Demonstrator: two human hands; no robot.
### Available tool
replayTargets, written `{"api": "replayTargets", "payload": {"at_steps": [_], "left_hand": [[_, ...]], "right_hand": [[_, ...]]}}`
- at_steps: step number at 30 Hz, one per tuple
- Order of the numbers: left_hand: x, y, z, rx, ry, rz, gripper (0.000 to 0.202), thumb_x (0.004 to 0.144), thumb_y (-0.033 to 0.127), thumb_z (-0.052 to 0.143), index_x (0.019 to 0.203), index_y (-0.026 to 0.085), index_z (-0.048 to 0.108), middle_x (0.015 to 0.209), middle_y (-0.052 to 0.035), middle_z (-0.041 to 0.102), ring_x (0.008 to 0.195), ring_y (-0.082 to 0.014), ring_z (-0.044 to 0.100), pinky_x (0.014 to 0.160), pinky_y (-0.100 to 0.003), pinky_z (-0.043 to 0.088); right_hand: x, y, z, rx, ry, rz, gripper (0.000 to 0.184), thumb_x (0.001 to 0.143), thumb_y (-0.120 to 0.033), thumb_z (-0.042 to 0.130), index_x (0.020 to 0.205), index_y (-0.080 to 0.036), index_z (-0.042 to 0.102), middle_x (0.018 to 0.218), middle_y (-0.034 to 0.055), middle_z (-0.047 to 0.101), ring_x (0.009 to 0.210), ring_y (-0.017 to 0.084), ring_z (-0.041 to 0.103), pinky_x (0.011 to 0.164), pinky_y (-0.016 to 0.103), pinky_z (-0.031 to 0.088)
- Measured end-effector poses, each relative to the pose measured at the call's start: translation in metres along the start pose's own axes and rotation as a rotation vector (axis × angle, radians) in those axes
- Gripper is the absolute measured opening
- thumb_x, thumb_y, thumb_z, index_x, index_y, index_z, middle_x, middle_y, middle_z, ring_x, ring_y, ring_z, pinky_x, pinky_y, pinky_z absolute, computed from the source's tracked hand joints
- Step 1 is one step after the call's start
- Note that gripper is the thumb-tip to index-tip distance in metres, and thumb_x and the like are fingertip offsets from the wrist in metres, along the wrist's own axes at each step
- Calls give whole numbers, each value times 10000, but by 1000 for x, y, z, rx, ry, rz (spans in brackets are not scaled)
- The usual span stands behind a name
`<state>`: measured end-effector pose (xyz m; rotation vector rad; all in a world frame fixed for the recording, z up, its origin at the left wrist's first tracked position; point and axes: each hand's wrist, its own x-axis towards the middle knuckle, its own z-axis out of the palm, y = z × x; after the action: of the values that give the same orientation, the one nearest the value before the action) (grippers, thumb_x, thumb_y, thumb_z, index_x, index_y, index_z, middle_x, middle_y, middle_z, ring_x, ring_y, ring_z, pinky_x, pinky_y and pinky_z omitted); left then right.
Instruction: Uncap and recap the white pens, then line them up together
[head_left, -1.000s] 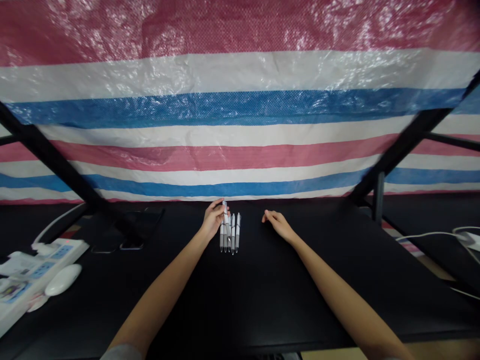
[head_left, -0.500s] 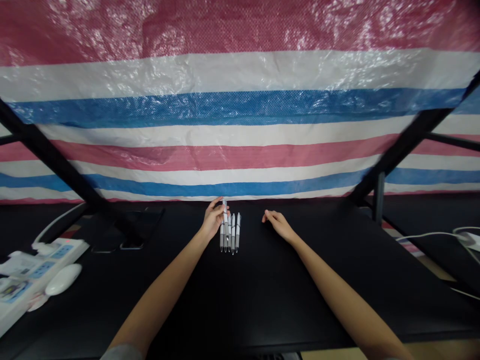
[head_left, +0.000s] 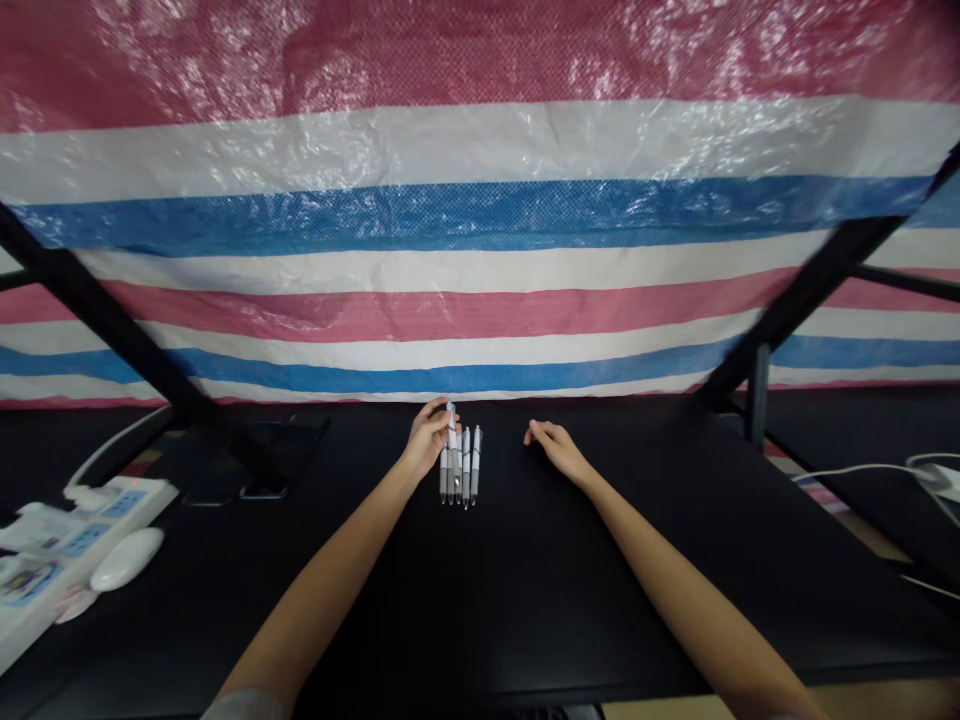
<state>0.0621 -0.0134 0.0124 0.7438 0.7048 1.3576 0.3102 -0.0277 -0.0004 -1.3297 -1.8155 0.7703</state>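
Several white pens with grey grips (head_left: 475,467) lie side by side on the black table, their tips toward me. My left hand (head_left: 427,437) is closed on one white pen (head_left: 452,437) by its upper part, holding it over the left side of the row, so it partly covers the pens beneath. To the right of the row, apart from it, my right hand (head_left: 551,440) rests near the table with its fingers curled. No object shows in the right hand, and its inner side is hidden.
A white power strip (head_left: 139,505) with plugs and a white mouse-shaped object (head_left: 127,559) lie at the left. Black slanted frame bars (head_left: 142,345) stand on both sides. A striped plastic sheet (head_left: 480,320) hangs behind the black table (head_left: 480,620). White cables (head_left: 855,470) run at right.
The pen in my left hand has come slightly down toward me. My right hand and the pens in the row have stayed in place.
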Motion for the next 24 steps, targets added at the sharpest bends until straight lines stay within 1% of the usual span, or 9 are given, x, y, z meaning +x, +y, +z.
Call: {"api": "replayTargets", "payload": {"at_steps": [11,19,24], "left_hand": [[1,0,-2,8,-18,-2,340,624,171,729,917,151,557,673,-14,637,541,-117,595,587,-259,483],[2,0,0,-12,25,5,340,628,160,726,928,147,567,660,-17,641,529,-108,584,566,-245,474],[2,0,-1,-6,6,19,325,636,170,727,922,152,572,664,-19,646,528,-108,585,558,-243,476]], "right_hand": [[-1,-2,0,-3,11,-8,598,841,-655,292,617,-188,589,677,38,583,709,185,541,755,317,393],[-1,-1,0,-2,7,-3,595,842,-652,294,621,-188,593,671,36,569,693,181,532,742,317,391],[-1,-2,0,-11,5,-8,586,849,-643,291,620,-192,588,660,33,565,696,182,530,735,315,391]]}}
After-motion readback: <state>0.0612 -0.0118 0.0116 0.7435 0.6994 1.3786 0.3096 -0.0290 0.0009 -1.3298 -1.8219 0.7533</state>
